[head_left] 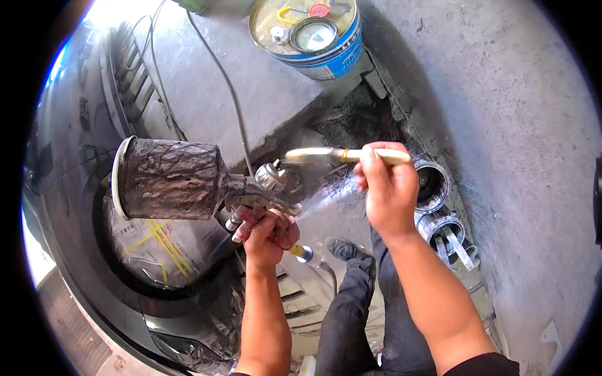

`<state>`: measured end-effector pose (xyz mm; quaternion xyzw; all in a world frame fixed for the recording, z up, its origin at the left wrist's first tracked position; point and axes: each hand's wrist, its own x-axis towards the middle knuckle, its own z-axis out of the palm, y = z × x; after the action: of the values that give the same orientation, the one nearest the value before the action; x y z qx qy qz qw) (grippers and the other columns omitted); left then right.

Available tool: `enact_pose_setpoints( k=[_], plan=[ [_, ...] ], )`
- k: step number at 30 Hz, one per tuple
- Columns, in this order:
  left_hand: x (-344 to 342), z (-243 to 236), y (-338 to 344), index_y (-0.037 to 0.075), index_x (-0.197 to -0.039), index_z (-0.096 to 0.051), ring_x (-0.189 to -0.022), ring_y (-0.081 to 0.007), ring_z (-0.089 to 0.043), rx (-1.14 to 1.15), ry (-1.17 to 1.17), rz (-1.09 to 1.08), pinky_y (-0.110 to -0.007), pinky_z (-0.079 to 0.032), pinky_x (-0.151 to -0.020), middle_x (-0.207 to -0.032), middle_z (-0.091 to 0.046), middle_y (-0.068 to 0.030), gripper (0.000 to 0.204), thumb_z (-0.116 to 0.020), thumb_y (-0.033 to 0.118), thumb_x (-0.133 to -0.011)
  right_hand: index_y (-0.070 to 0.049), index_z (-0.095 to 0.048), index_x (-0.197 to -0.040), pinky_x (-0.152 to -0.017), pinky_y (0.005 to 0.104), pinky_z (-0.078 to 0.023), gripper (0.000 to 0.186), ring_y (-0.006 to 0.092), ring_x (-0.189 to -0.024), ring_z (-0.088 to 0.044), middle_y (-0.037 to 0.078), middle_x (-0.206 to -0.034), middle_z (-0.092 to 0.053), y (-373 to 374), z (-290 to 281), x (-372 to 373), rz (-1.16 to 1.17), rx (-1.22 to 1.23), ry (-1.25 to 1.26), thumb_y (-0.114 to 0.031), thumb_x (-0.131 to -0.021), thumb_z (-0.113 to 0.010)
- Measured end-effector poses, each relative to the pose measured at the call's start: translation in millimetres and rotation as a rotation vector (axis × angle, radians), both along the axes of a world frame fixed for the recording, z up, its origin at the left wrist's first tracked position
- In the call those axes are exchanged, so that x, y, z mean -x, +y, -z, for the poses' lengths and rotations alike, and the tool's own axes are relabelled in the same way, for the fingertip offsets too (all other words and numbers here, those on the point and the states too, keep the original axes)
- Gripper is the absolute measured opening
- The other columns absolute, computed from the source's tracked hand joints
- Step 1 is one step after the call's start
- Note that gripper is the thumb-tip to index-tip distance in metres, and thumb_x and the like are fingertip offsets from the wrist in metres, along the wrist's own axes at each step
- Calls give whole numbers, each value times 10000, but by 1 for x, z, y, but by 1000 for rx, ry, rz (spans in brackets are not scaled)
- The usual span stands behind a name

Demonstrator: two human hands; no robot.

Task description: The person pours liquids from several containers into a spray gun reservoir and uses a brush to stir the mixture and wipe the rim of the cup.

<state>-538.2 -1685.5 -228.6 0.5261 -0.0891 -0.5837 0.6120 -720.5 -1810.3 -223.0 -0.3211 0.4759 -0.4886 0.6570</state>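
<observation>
In my left hand (269, 235) is the handle of a spray gun (258, 197), my fingers closed round it. Its large cup (172, 180), crusted with dark dried paint, lies tipped sideways to the left, with a pale rim at the far end. My right hand (390, 188) is closed on the wooden handle of a paintbrush (323, 155). The brush's pale bristles point left, close to the gun's silver nozzle (271, 176). From the gun's grip a yellow and blue fitting (301, 251) leads into an air hose (328, 276).
A dark car body panel (88, 250) curves along the left, its round opening masked with plastic sheet (157, 247) and yellow tape. Paint-stained cans (433, 186) stand right of my legs, one holding stirring sticks (461, 250). A blue bucket (329, 62) with items on its lid stands ahead. A cable (226, 78) crosses the floor.
</observation>
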Motion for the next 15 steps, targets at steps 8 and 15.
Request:
enact_pose_setpoints(
  k=[8,15],
  plan=[
    [0,-9,0,32,-862,-582,-472,-135,-305,46,150,85,-316,-314,-474,-605,-382,-5,203,-586,222,-789,-55,-561,-935,-512,215,-423,159,66,-574,-500,21,-702,-565,-10,28,9,62,-211,-185,-207,-918,-602],
    [-13,-2,11,23,-1217,-518,-502,-217,-476,144,239,141,-359,-376,-479,-790,-633,-153,513,-618,228,-758,-87,-544,-760,-432,228,-326,162,68,-478,-422,-5,-596,-501,-44,39,13,-278,-577,-565,-196,-858,-612]
  ],
)
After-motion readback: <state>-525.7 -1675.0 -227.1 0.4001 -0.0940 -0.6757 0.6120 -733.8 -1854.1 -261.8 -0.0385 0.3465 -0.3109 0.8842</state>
